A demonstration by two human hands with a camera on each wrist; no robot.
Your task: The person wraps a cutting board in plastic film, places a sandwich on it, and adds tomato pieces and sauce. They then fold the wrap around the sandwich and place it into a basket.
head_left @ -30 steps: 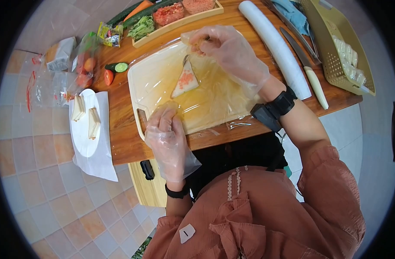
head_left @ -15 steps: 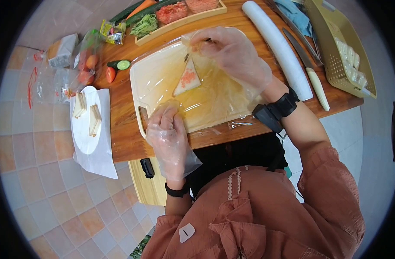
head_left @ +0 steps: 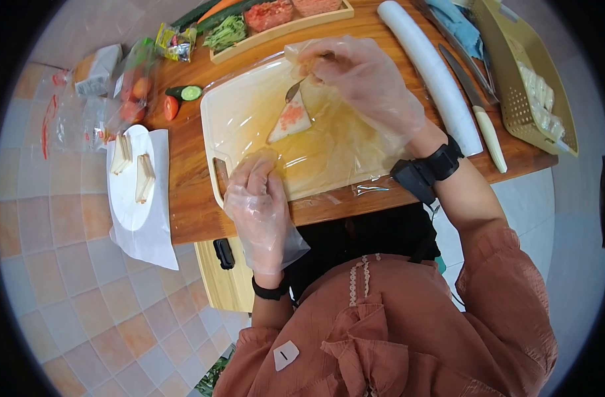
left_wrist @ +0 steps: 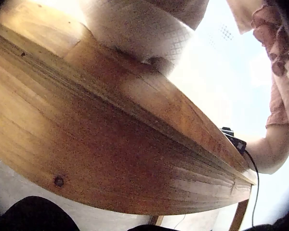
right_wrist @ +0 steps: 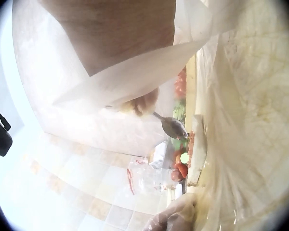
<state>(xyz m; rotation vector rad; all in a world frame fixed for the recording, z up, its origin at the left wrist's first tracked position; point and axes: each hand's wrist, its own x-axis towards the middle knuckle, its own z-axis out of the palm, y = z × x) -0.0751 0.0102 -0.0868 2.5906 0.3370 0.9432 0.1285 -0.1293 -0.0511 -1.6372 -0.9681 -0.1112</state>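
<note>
A triangle of white bread (head_left: 292, 122) topped with pink-orange bits lies on plastic film over the cream cutting board (head_left: 216, 122). My gloved right hand (head_left: 372, 79) pinches a metal spoon (right_wrist: 173, 127), whose bowl is at the bread's far tip in the head view. In the right wrist view the spoon's bowl points down beside the topping. At the board's near left corner, my gloved left hand (head_left: 255, 202) rests with relaxed fingers, its fingertips at the film. The left wrist view shows mostly the wooden table's edge (left_wrist: 111, 144) and part of the clear glove.
Two sandwich triangles (head_left: 144, 178) stand on a white plate (head_left: 132, 215) at left. Behind the board are a tray (head_left: 282, 30) of chopped fillings, a cut cucumber (head_left: 191, 92) and half a tomato (head_left: 171, 108). A film roll (head_left: 435, 83), a knife (head_left: 489, 135) and a basket (head_left: 514, 122) stand at right.
The spoon's bowl has turned and shows broader now, right at the bread's far tip. My left hand stays in place. The whole head view has shifted slightly.
</note>
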